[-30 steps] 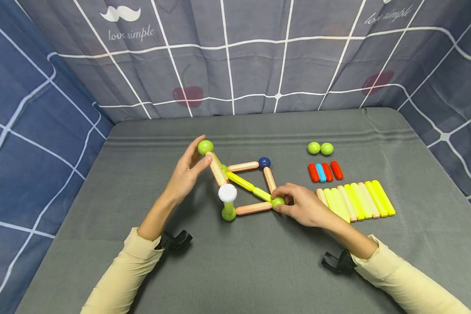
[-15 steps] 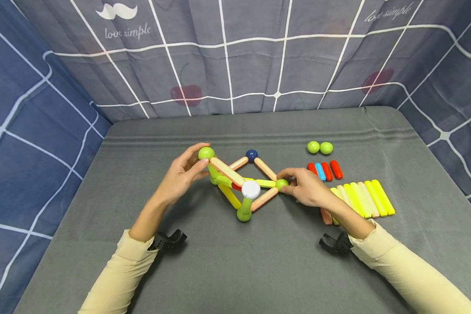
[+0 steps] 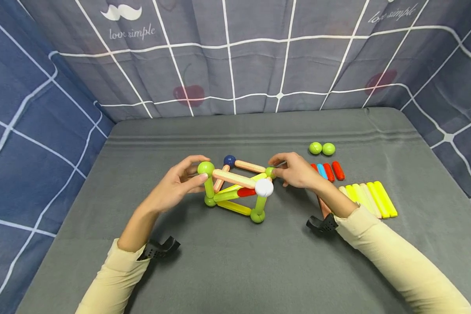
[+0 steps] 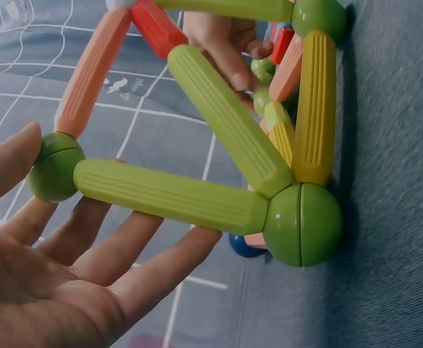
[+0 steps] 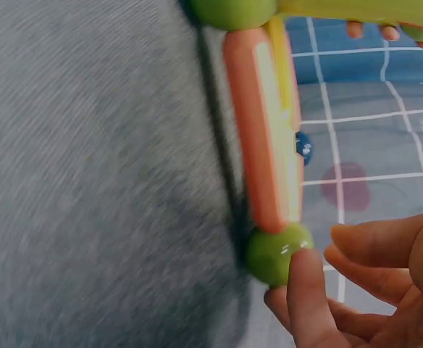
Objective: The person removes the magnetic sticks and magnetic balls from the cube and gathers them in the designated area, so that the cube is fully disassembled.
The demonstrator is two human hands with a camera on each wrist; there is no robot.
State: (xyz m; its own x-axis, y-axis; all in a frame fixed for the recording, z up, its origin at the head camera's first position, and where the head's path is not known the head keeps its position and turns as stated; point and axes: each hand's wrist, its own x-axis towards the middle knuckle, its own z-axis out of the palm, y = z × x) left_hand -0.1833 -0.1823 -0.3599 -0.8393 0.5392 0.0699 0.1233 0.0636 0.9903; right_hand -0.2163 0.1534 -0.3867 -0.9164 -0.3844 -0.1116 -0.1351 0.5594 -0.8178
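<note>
A frame of magnetic building sticks and balls stands on the grey cloth. My left hand [image 3: 180,179] pinches its raised green ball [image 3: 206,169] between thumb and fingers; the left wrist view shows the other fingers spread along a green stick [image 4: 172,194]. At the back right corner, my right hand [image 3: 296,171] holds a low green ball [image 3: 270,172], its thumb [image 5: 309,290] on the ball. A white ball [image 3: 264,187] tops the front right upright, joined to the raised green ball by a pink stick [image 3: 234,178]. A dark blue ball [image 3: 229,161] sits at the back.
Two loose green balls [image 3: 322,148] lie at the back right. Nearer are short red sticks [image 3: 338,170] and a blue one, partly hidden by my right hand. A row of yellow and pink sticks [image 3: 370,199] lies further right. A checked curtain [image 3: 255,65] hangs behind.
The frame has turned counterclockwise seen from above: the white ball went right, the blue ball left. My right hand moved back with its ball; my left hand came slightly nearer.
</note>
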